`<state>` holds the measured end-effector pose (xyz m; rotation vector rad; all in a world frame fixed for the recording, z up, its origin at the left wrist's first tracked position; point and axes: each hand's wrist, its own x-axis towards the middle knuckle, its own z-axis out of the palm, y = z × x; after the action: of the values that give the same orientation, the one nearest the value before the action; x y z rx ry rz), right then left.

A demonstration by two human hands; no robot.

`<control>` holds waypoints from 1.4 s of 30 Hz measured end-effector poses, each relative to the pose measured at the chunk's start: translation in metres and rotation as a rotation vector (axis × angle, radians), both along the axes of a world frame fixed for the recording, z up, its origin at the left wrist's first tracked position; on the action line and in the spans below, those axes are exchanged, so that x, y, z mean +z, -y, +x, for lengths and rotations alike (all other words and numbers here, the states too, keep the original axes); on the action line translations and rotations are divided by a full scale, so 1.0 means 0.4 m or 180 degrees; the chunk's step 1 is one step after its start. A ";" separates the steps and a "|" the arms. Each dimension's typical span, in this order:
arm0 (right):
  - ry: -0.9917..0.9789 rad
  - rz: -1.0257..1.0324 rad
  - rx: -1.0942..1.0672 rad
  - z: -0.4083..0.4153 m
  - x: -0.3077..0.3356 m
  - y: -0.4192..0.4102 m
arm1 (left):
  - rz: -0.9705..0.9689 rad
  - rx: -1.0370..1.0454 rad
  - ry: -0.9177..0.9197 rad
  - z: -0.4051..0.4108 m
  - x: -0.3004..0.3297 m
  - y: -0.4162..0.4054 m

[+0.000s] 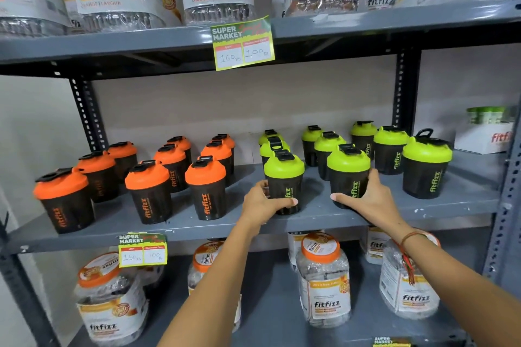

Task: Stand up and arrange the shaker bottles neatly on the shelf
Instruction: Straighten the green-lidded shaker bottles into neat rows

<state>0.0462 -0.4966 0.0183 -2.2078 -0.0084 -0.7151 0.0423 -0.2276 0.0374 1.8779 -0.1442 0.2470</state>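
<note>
orange- & green-lidded shaker bottles [284,182] all upright on shelf [324,218]

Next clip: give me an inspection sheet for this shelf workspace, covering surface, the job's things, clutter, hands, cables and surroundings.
Surface: grey metal middle shelf, a few pale scuffs near the front edge.
Job's things: orange-lidded shakers grouped on the left, green-lidded shakers on the right; all that show stand upright.
Clutter: nothing seen on the middle shelf except a white box at the far right.
Hands: left hand grips a front green shaker; right hand grips its neighbour.
Cables: nothing seen.
Surroundings: clear jars on the shelves below and above; price tags on the shelf edges.
</note>
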 end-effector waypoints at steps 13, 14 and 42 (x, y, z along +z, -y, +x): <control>-0.0104 -0.0060 0.0033 -0.005 0.014 -0.014 | -0.0120 -0.0227 -0.0068 0.011 0.009 -0.007; -0.0104 -0.0066 0.0015 -0.005 0.014 -0.015 | -0.0114 -0.0237 -0.0066 0.013 0.009 -0.008; -0.0170 0.0271 -0.0728 0.011 0.013 0.392 | 0.1157 0.0653 0.0356 -0.059 -0.025 0.368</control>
<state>0.0505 -0.6535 0.0234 -2.1660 0.3004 -0.7657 0.0188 -0.3748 0.0275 2.2435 -0.0753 0.4937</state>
